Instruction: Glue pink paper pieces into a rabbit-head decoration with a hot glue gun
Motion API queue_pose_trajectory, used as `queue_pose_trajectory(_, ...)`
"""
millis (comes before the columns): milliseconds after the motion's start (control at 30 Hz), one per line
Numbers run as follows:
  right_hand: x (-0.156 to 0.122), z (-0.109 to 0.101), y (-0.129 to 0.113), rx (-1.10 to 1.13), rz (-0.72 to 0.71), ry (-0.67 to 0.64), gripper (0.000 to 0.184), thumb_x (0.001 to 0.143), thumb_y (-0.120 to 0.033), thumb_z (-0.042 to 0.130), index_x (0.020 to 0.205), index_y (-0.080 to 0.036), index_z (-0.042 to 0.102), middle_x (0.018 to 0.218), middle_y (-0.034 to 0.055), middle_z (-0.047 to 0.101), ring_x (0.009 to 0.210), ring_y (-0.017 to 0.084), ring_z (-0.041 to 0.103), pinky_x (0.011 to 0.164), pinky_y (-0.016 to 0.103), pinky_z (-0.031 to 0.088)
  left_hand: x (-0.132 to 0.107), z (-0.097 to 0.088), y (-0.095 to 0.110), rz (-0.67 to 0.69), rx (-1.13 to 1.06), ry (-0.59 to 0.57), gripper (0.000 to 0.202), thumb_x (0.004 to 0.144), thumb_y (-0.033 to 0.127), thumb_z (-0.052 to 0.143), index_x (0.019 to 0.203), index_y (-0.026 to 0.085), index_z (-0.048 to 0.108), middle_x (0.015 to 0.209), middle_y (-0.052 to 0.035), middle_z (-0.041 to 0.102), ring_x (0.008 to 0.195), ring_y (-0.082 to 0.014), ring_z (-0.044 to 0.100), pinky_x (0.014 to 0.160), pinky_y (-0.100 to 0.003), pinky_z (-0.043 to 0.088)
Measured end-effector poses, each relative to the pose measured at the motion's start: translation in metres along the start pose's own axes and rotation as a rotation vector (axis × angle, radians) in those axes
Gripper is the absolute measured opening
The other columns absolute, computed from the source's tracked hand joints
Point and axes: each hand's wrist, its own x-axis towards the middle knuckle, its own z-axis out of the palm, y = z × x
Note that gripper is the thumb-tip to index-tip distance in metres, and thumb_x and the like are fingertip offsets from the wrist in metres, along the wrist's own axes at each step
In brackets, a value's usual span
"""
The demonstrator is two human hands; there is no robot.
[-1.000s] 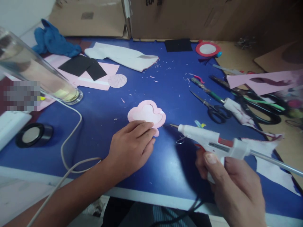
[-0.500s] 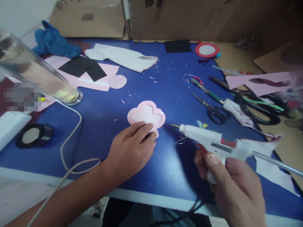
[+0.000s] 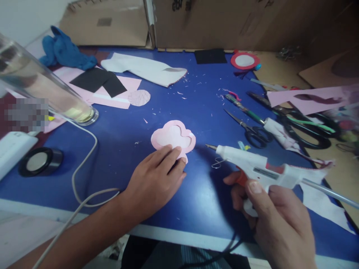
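Pink cloud cutout (image 3: pixel 174 137): flat on the blue tabletop (image 3: pixel 117 149), left of the small scissors (image 3: pixel 254 134), near end partly under the left hand (image 3: pixel 157 177)
Left hand: fingers laid over it, can't really tell if there's any pinch or just pressing
Right hand (image 3: pixel 276 220): wrapped round a white glue gun (image 3: pixel 251 162), closer to the wearer than the small scissors, nozzle (image 3: pixel 211 147) not touching the cutout
Cutout feel: looks like paper or thin foam, so I'd guess super light, bendy, easy to crease, might skid around
Pink rim (image 3: pixel 159 135): imo the spot to hold, soft fingertips, leave the paler middle alone
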Motion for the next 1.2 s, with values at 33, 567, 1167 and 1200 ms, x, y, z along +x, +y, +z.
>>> queue_pose_trajectory(33,0.000,0.000,0.000,-0.001,0.000,0.000,0.050,0.105,-0.069,0.065,0.103,-0.022,0.081,0.067,0.0025,0.068,0.054,0.017,0.056,0.042,0.028,0.033,0.000,0.000,0.000,0.004,0.009,-0.001,0.025,0.110,0.020,0.065,0.127,0.009,0.078,0.128,-0.0164,0.083,0.129,-0.0282,0.077,0.113,-0.042,0.067)
queue_pose_trajectory(567,-0.001,0.000,0.001,0.033,0.010,0.011,0.049,0.104,-0.069,0.066,0.102,-0.022,0.081,0.067,0.0029,0.067,0.055,0.017,0.057,0.042,0.027,0.033,0.000,-0.006,0.000,0.033,-0.045,-0.030,0.027,0.110,0.016,0.060,0.127,0.014,0.081,0.130,-0.0126,0.083,0.133,-0.0277,0.075,0.117,-0.044,0.065)
queue_pose_trajectory(1167,0.001,0.001,0.004,0.087,0.017,-0.004,0.050,0.103,-0.070,0.067,0.103,-0.022,0.082,0.065,0.0029,0.065,0.055,0.016,0.057,0.041,0.026,0.031,-0.010,-0.010,0.002,0.010,-0.110,-0.242,0.059,0.106,0.037,0.073,0.161,0.020,0.060,0.159,-0.0193,0.066,0.149,-0.0445,0.060,0.121,-0.062,0.055)
queue_pose_trajectory(1200,0.002,0.001,0.006,0.096,0.019,-0.001,0.050,0.103,-0.070,0.068,0.102,-0.022,0.082,0.066,0.0031,0.065,0.055,0.016,0.057,0.042,0.026,0.034,-0.010,-0.010,0.001,0.010,-0.118,-0.244,0.059,0.106,0.036,0.072,0.162,0.020,0.060,0.160,-0.0189,0.065,0.150,-0.0442,0.059,0.122,-0.062,0.054)
